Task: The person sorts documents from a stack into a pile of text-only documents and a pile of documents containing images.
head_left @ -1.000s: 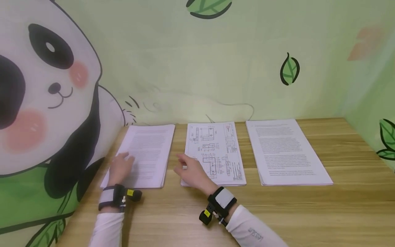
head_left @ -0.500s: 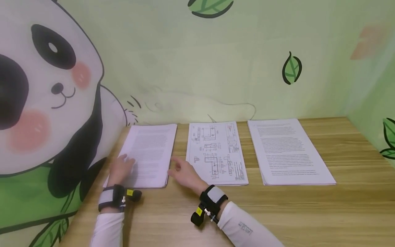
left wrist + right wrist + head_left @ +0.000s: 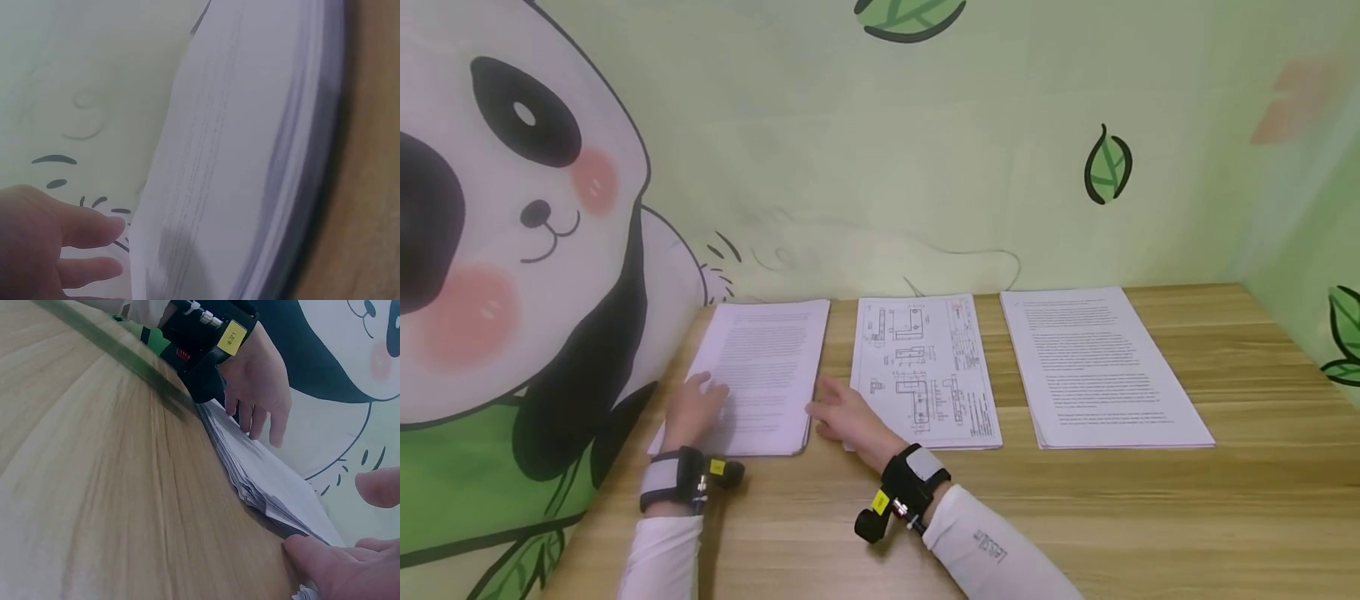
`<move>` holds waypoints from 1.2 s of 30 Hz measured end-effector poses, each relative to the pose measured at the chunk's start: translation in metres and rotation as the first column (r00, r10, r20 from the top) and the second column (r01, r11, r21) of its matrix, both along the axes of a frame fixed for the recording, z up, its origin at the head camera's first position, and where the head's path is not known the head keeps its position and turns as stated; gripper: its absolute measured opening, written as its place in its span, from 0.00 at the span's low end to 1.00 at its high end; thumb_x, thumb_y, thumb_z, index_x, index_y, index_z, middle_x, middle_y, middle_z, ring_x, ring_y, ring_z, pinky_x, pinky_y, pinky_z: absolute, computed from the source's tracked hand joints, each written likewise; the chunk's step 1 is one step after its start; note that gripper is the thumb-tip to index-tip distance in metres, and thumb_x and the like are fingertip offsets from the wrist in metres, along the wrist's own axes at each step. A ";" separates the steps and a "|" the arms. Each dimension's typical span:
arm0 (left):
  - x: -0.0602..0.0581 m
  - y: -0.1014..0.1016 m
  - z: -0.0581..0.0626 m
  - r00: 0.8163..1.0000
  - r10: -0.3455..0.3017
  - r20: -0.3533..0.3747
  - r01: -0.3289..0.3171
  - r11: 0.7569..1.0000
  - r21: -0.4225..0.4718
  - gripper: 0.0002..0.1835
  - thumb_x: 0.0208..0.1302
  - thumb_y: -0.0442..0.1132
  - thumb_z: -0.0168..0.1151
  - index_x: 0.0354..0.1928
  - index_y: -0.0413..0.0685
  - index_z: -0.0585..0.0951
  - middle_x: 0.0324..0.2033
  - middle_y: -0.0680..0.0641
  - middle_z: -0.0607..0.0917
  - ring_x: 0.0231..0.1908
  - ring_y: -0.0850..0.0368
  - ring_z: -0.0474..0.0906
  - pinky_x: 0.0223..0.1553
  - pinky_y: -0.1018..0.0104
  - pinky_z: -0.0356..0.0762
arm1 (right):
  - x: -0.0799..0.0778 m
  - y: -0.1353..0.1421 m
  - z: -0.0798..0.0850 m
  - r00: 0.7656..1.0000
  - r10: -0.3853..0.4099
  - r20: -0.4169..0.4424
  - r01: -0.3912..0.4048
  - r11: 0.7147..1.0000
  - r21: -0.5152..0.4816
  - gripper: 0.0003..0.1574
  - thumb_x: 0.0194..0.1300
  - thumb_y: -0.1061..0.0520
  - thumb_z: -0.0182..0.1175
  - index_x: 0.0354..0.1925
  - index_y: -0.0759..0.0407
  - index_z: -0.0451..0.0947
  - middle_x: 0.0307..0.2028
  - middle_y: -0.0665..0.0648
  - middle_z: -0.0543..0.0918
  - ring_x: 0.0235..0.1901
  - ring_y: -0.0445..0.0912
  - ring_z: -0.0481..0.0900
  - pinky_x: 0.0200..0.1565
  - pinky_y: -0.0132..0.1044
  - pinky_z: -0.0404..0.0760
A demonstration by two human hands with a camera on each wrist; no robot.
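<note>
A thick stack of printed paper (image 3: 760, 367) lies at the left of the table, its sheets slightly uneven along the near right corner. My left hand (image 3: 695, 412) is at the stack's left side, fingers loosely bent over the margin; in the left wrist view its fingertips are close to the paper's edge. At the opposite long side is my right hand (image 3: 853, 417), fingers spread, the tips right at the stack's right edge. The right wrist view has the right hand (image 3: 350, 565) beside the layered sheet edges (image 3: 240, 481), with the left hand beyond.
A stack topped by a technical drawing (image 3: 925, 367) lies in the middle, just right of my right hand. Another stack of printed text (image 3: 1097, 367) sits farther right on the wooden table (image 3: 1075, 525). A panda-printed wall cloth (image 3: 820, 150) rises behind the table.
My right hand has moved left, from over the drawing stack to the right edge of the left stack, and its fingers have spread. The left hand has stayed in place.
</note>
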State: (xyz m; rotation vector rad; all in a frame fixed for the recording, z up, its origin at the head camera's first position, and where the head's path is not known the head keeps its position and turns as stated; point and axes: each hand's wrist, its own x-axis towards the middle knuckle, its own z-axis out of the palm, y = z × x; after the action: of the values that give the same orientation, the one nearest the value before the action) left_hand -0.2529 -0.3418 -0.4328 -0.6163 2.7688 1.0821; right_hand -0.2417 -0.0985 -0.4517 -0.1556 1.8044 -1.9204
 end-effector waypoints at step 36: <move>-0.008 0.021 0.009 0.999 -0.036 0.022 0.032 0.984 0.178 0.41 0.66 0.60 0.45 0.73 0.56 0.42 0.72 0.38 0.52 0.70 0.38 0.50 0.67 0.37 0.52 | -0.013 0.025 -0.001 0.974 -0.228 -0.013 0.228 0.974 0.008 0.40 0.56 0.70 0.48 0.67 0.52 0.60 0.59 0.58 0.74 0.54 0.51 0.73 0.55 0.45 0.73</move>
State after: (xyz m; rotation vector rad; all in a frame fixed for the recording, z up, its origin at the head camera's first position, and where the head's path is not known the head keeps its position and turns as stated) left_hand -0.2608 -0.3213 -0.4238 -0.5540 2.6130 1.2860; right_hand -0.2551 -0.0740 -0.4527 0.0468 1.9095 -2.0694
